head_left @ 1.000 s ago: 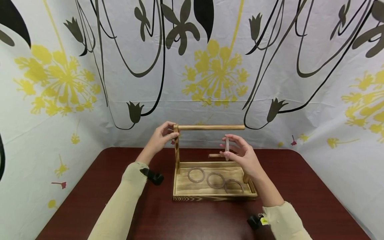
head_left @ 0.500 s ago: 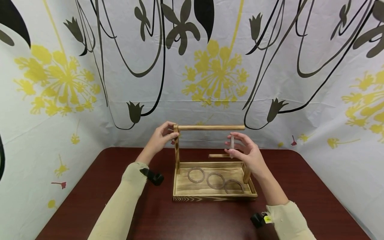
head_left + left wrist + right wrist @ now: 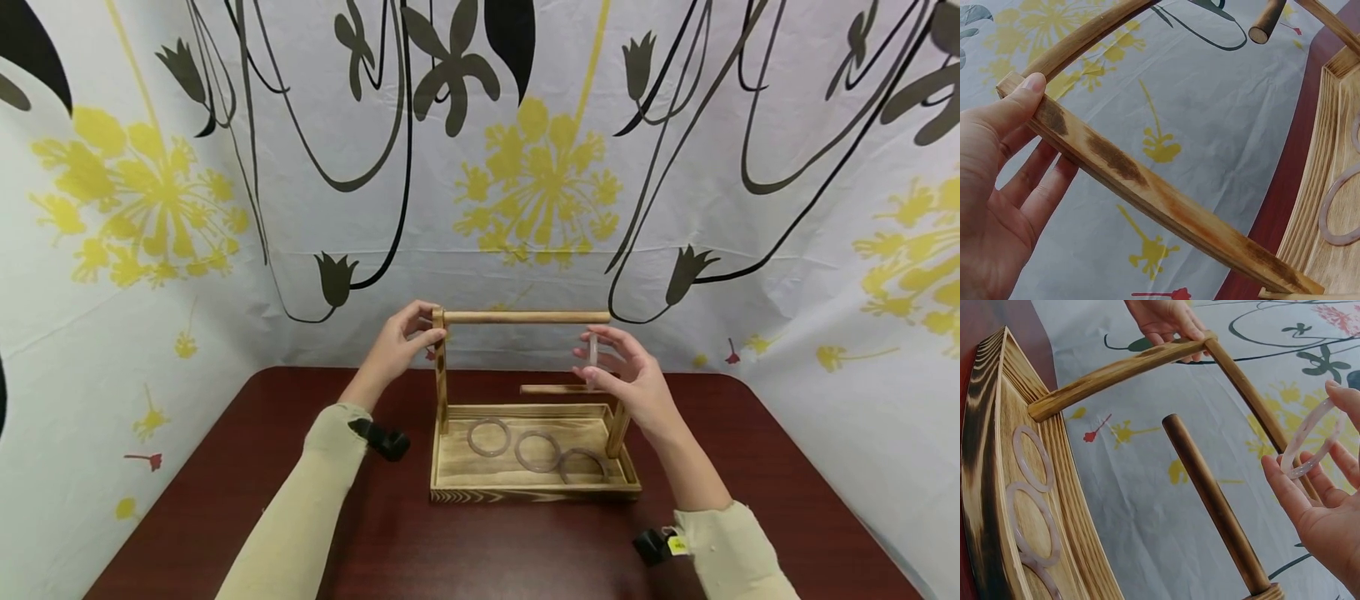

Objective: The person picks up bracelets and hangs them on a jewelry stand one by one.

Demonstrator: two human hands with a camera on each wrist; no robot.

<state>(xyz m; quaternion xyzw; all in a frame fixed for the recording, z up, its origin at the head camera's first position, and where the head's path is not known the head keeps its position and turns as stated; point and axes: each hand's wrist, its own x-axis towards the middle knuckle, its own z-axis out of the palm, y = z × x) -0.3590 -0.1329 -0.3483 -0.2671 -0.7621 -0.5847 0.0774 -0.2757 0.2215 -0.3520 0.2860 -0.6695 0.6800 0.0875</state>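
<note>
My right hand (image 3: 630,375) pinches a pale pinkish bangle (image 3: 592,354) between thumb and fingertips, held edge-on in the head view. The bangle is below the free end of the upper rod (image 3: 525,317) and by the lower rod (image 3: 551,389). In the right wrist view this bangle (image 3: 1310,440) is apart from the lower rod (image 3: 1210,494), and the upper rod passes behind it. My left hand (image 3: 405,337) grips the top of the stand's left post (image 3: 442,375), thumb on its face in the left wrist view. Three similar bangles (image 3: 489,437) lie in the wooden tray (image 3: 540,495).
A short right post (image 3: 617,433) carries the lower rod, which points left. The stand sits on a dark red table (image 3: 375,533). A patterned cloth (image 3: 480,208) hangs behind it. Black wrist devices (image 3: 390,442) are on both arms.
My right hand has moved to the right with the bangle, uncovering more of the lower rod and the right post. My left hand has stayed on the left post.
</note>
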